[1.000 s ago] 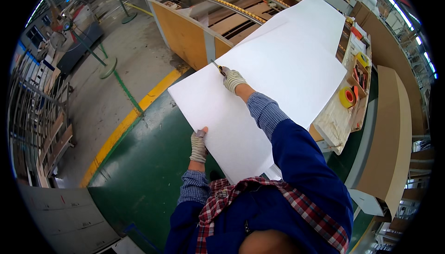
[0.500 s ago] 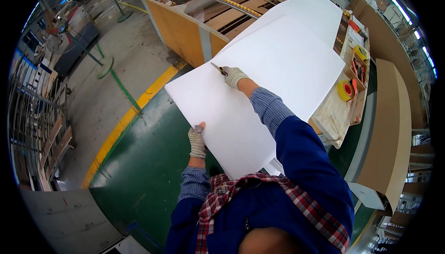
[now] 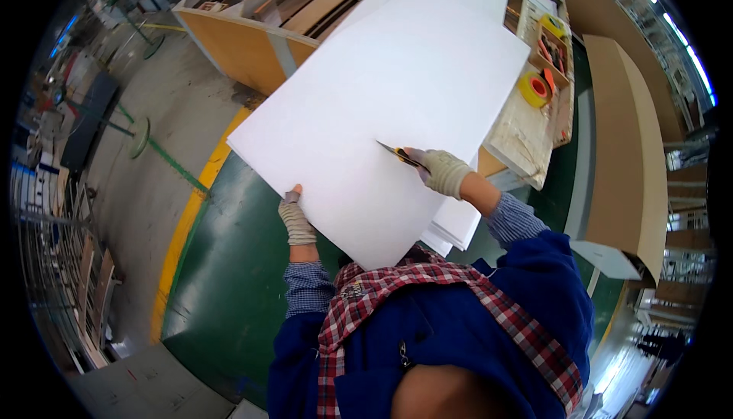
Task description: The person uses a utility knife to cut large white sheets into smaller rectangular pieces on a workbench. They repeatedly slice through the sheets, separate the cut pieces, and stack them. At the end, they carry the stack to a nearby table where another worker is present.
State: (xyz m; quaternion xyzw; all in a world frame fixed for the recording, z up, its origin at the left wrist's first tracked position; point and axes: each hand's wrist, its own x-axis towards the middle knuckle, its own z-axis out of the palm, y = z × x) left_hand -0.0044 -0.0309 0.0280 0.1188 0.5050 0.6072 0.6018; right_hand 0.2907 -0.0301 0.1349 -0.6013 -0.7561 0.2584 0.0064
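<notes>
A large white sheet [image 3: 343, 106] that looks like paper or thin foam lies in front of me, its near corner at my apron. My left hand [image 3: 296, 219], in a striped work glove with the thumb tip bare, pinches its left edge, thumb on top and fingers hidden underneath. A utility knife [image 3: 400, 154] with a yellow and black handle is gripped in my gloved right hand [image 3: 447, 173] over the sheet's right part. Its blade points to the far left; whether the tip touches the surface I cannot tell. More white sheets [image 3: 456, 224] show beneath on the right.
A wooden-sided frame [image 3: 237, 54] stands beyond the sheet. To the right, a worn board [image 3: 521, 138] carries a yellow tape roll [image 3: 536, 90] and a small box of tools [image 3: 551, 54]. Curved brown panels [image 3: 624, 144] stand farther right. Green floor [image 3: 229, 266] with a yellow line lies left.
My right hand has drawn the knife from near the sheet's far left edge toward me and rightward. The view has shifted, and the sheet's near end now sits turned, uncovering more sheets below.
</notes>
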